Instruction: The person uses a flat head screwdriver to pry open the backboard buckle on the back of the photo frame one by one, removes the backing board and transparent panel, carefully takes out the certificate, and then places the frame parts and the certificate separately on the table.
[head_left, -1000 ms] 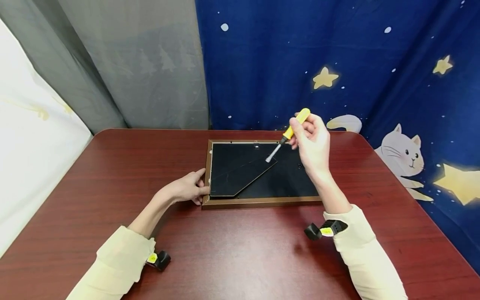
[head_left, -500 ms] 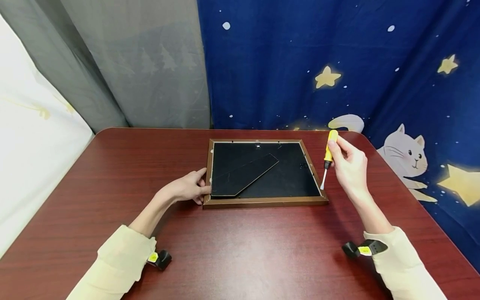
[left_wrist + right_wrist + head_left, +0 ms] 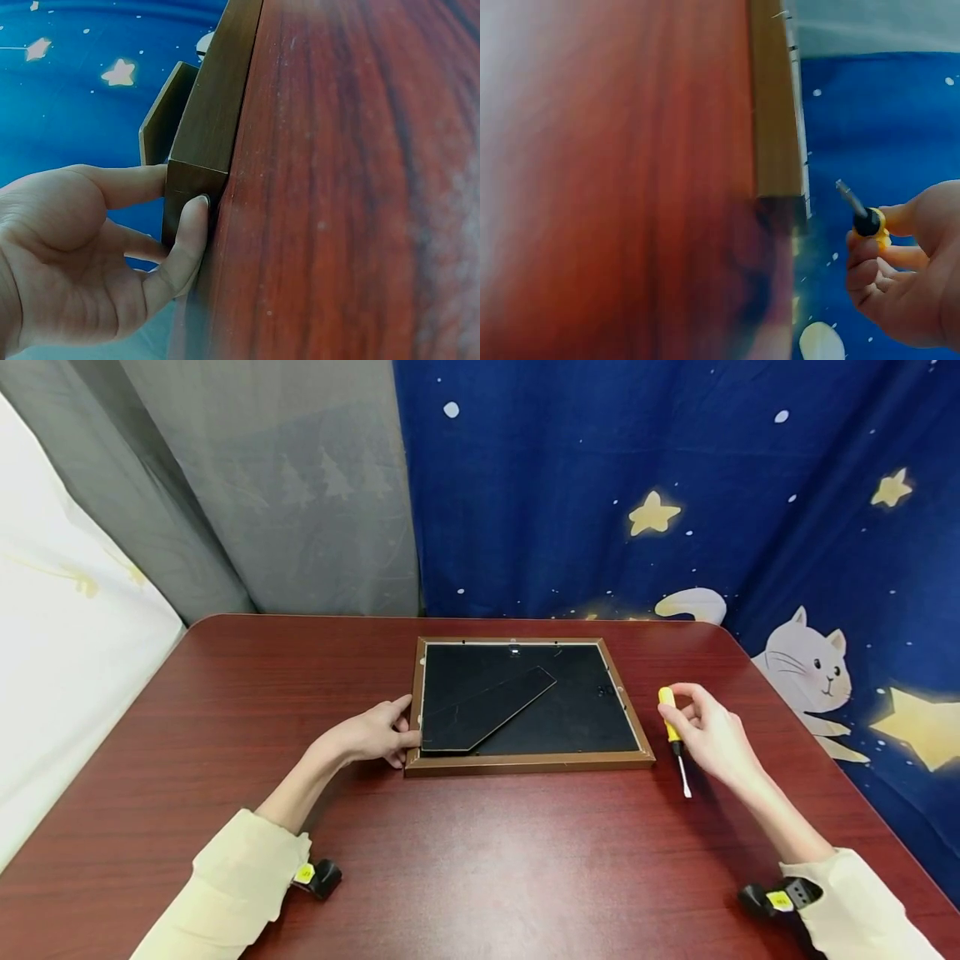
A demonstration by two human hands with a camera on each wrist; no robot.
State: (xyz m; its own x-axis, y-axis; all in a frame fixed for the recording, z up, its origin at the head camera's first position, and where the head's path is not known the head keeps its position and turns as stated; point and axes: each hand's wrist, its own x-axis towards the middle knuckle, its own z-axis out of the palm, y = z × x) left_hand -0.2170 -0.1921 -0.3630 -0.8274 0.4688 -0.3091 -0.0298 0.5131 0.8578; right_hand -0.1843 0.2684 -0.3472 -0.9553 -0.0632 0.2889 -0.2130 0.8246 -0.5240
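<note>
A brown picture frame lies back side up on the table, its black backing board showing. Across the board slants a black stand leg. My left hand holds the frame by its left edge near the front corner; in the left wrist view the thumb and fingers touch the frame's corner. To the right of the frame, my right hand pinches a flat-tipped screwdriver by its yellow handle. Its blade points down toward the table, apart from the frame. The right wrist view shows the same screwdriver.
The dark red wooden table reaches back to a blue curtain with stars and a cat, and a grey curtain. White cloth hangs at the left. A small black camera sits on each wrist.
My right hand has carried the screwdriver from over the backing board to the right, past the frame's edge, and then lower and nearer. The left hand and the frame have stayed in place.
</note>
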